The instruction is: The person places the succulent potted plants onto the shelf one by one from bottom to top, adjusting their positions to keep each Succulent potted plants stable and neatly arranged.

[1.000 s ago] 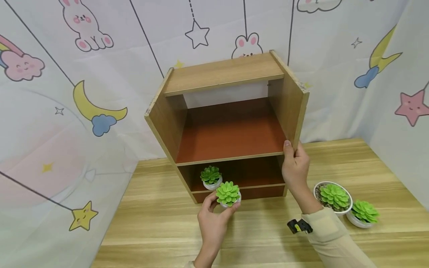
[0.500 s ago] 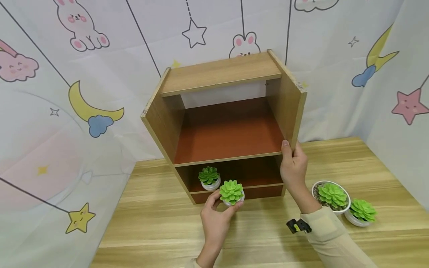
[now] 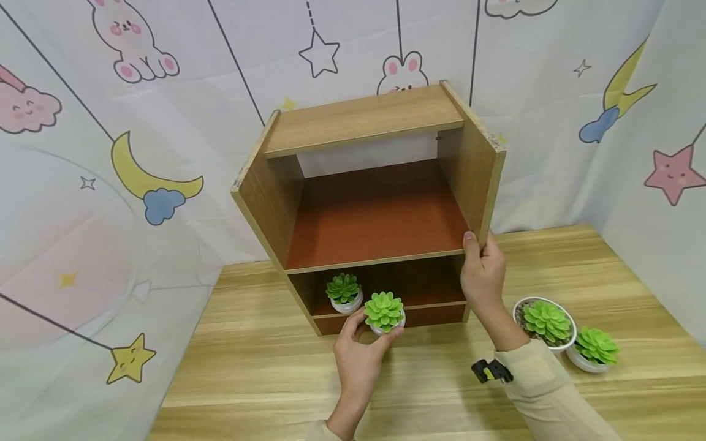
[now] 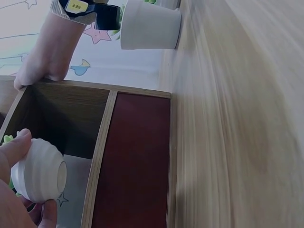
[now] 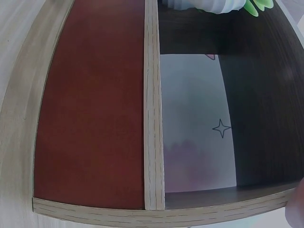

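Note:
My left hand (image 3: 358,361) grips a small potted succulent (image 3: 384,311) by its white pot, thumb on one side and fingers on the other. It is held in front of the lower compartment of a wooden shelf unit (image 3: 375,260). In the left wrist view the ribbed white pot (image 4: 40,171) shows between thumb and fingers. Just left of it, a second potted succulent (image 3: 344,293) stands inside that compartment. My right hand (image 3: 484,269) holds the unit's right side panel, thumb on the front edge; its fingers are hidden behind the panel.
On the wooden table (image 3: 248,380) to the right stand a larger white pot with a succulent (image 3: 546,321) and a small potted succulent (image 3: 595,350), beside my right forearm. A cloth backdrop (image 3: 220,110) with cartoon prints hangs behind the unit.
My left hand has moved the potted succulent slightly right and farther away, toward the lower compartment. The right hand keeps its hold on the side panel.

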Motion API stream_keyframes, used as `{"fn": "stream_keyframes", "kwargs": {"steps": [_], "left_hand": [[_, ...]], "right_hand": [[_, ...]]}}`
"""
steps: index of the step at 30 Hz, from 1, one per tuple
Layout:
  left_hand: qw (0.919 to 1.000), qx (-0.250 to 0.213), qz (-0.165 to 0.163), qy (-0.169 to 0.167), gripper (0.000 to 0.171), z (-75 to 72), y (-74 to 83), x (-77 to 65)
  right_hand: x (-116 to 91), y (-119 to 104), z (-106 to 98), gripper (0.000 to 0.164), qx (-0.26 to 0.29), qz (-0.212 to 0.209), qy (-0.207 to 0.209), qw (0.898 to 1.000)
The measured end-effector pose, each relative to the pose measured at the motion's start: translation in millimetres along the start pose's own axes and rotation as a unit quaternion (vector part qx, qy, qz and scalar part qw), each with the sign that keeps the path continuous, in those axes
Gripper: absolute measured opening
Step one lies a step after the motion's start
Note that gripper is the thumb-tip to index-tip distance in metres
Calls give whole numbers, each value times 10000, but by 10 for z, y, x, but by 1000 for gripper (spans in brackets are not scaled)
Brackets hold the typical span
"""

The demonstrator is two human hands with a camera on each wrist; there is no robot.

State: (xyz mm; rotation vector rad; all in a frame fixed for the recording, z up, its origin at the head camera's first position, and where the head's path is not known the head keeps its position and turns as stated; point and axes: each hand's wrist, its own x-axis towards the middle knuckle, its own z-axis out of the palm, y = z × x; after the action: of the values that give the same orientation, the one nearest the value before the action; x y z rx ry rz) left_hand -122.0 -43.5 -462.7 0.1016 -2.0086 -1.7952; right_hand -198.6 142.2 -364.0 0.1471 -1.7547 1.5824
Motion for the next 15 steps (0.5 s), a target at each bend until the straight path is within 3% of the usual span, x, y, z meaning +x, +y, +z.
{"fn": "stream_keyframes", "kwargs": {"steps": [8,15], "left_hand": [[10000,72,-27,-5,60,54,13,26],[9997,167,31,199,59,132,22,63]], "right_hand": [[9,15,8,17,-9,-55,-57,10000],[9,17,-4,17,-31,-56,-55,10000]]}}
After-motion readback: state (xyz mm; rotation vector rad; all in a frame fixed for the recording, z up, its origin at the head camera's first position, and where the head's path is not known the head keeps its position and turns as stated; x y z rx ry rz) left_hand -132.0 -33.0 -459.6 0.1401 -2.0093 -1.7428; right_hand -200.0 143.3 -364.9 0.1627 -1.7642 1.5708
